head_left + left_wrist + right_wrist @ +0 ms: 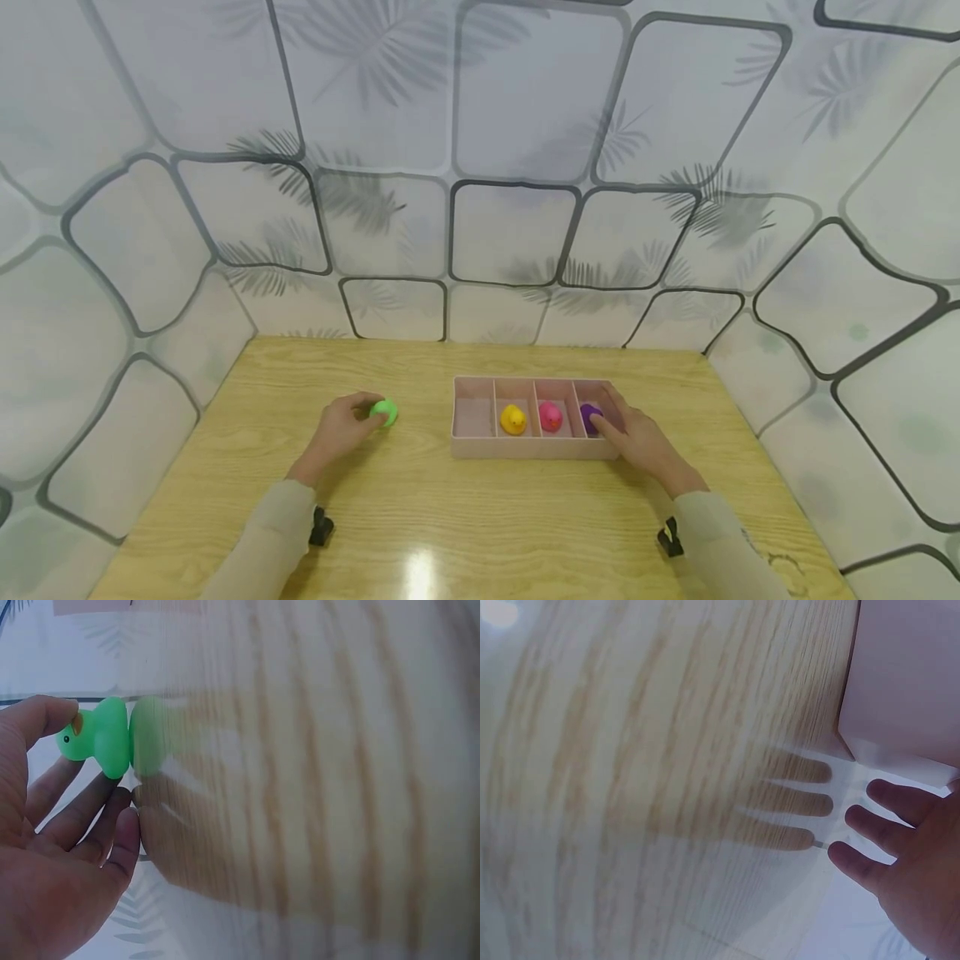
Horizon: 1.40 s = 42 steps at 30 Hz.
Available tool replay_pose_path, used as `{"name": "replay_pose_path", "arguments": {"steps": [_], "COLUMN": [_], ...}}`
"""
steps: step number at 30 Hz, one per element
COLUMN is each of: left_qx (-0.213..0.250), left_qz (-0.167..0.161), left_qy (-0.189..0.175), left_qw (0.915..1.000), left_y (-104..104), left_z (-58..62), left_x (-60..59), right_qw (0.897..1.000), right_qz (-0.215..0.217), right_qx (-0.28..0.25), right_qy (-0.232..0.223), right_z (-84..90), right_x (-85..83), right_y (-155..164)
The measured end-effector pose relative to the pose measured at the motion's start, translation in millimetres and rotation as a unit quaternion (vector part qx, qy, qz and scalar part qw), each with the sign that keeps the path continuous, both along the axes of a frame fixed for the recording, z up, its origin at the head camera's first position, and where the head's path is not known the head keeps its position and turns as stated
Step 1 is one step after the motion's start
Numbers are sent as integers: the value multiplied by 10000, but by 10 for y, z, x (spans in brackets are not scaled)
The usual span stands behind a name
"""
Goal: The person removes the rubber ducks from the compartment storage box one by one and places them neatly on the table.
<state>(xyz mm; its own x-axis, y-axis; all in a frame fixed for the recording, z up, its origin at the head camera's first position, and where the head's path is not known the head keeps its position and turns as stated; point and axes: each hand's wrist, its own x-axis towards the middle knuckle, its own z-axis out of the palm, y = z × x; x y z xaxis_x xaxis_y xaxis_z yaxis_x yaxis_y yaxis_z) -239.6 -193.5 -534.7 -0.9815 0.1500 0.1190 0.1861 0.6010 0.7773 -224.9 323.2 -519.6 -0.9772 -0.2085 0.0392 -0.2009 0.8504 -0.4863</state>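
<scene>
In the head view my left hand (pixel 347 427) holds a green toy duck (pixel 385 412) at the table, left of the pink divided box. The left wrist view shows the thumb and forefinger of this hand (pixel 60 847) pinching the green duck by its head, its base close to the tabletop. My right hand (pixel 637 433) grips the right end of the box (pixel 532 449), thumb over the inside beside a purple toy duck (pixel 590 418), partly hidden. Several fingers of the right hand (pixel 907 847) extend outside the box in the right wrist view.
A yellow duck (pixel 513 419) and a pink duck (pixel 551 416) sit in the box's two middle compartments. Its leftmost compartment (pixel 473 417) shows only the bare floor. The wooden table (pixel 420 517) meets patterned curtains (pixel 517 233) at the back and sides.
</scene>
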Motion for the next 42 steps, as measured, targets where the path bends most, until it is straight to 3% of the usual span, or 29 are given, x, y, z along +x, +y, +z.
{"name": "replay_pose_path", "arguments": {"steps": [15, 25, 33, 42], "left_qx": [144, 209, 249, 464], "left_qz": [-24, -123, -320, -477], "left_qy": [-230, -6, 496, 558], "left_qw": [9996, 9997, 9979, 9962], "left_y": [-11, 19, 200, 437], "left_z": [-1, 200, 315, 448], "left_x": [-2, -66, -109, -130], "right_qw": [10000, 10000, 10000, 10000], "right_qz": [36, 15, 28, 17], "right_qx": [-31, 42, 22, 21], "right_qy": [-7, 1, 9, 8], "right_z": [46, 64, 30, -14], "right_x": [17, 7, -15, -26], "right_y": [-27, -20, -12, 13]}}
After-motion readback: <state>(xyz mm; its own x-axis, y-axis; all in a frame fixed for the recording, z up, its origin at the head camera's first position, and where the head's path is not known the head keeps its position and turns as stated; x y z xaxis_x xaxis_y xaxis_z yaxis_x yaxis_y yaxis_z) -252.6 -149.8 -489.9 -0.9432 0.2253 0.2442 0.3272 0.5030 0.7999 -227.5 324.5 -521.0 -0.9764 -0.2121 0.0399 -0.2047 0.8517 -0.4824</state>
